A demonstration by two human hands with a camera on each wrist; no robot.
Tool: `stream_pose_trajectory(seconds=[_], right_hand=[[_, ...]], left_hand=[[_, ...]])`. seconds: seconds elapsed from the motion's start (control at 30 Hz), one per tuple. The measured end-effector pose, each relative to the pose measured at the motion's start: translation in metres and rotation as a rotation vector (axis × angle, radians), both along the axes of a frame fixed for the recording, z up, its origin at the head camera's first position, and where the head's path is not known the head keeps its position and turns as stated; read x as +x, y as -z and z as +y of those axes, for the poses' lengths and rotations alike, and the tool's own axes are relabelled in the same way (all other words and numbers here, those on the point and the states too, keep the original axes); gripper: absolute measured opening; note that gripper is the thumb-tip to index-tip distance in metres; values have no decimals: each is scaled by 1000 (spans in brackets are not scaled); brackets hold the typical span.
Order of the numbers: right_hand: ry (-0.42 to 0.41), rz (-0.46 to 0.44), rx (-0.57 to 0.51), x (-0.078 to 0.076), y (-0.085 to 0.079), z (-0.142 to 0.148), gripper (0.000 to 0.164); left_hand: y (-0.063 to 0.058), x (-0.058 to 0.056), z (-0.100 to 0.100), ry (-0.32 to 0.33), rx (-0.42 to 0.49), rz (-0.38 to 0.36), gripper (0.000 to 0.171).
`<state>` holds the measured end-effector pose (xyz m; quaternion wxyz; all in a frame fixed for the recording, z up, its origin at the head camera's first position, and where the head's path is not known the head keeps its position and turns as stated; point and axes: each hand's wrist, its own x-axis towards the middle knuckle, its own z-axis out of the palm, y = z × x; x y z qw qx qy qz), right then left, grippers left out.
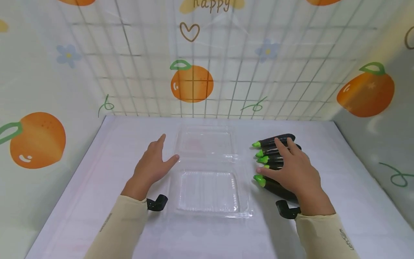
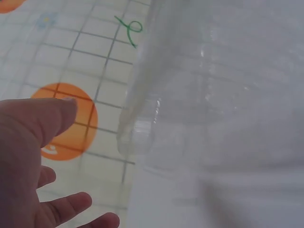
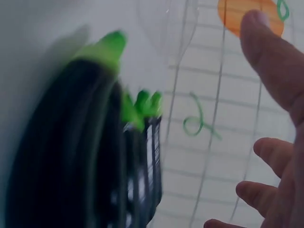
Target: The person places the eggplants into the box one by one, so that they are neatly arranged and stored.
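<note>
A clear plastic clamshell box (image 1: 207, 190) lies opened out on the white table, its lid (image 1: 205, 142) folded back toward the wall. Beside its left edge my left hand (image 1: 152, 163) hovers with fingers spread and nothing in them. To the right of the box, several dark eggplants (image 1: 275, 187) with bright green caps lie in a row. Over them is my right hand (image 1: 295, 171), fingers apart, hiding part of the row. The right wrist view shows the eggplants (image 3: 61, 142) large at left and the thumb (image 3: 270, 57) clear of them.
A white-covered table (image 1: 81, 172) fills the workspace. Behind it stands a wire grid wall (image 1: 226, 86) under a sheet printed with oranges and flowers. Similar printed sheets (image 1: 35, 90) hang at both sides. A black wrist mount (image 1: 157, 202) sits at each cuff.
</note>
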<state>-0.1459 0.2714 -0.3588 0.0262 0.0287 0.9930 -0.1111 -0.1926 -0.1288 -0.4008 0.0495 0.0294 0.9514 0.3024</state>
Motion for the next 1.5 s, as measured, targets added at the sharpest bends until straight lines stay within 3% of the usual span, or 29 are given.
stream_pose_trajectory(seconds=[0.23,0.73,1.03,1.3,1.5], right_hand=[[35,1,-17,18,10,27,133],[31,11,-16,33,15,47,130],[2,5,9,39,29,58,117],[-3,-7,-16,43,36,60,103],[13,-46,-37,46,43,62,91]], left_hand=[[6,11,-9,-48,69,-17,83],[9,26,-8,-38,157,-59,69],[20,31,-5,-43,177,-65,63],[25,36,-3,-87,297,-110,57],[29,40,-2,-85,261,-74,56]])
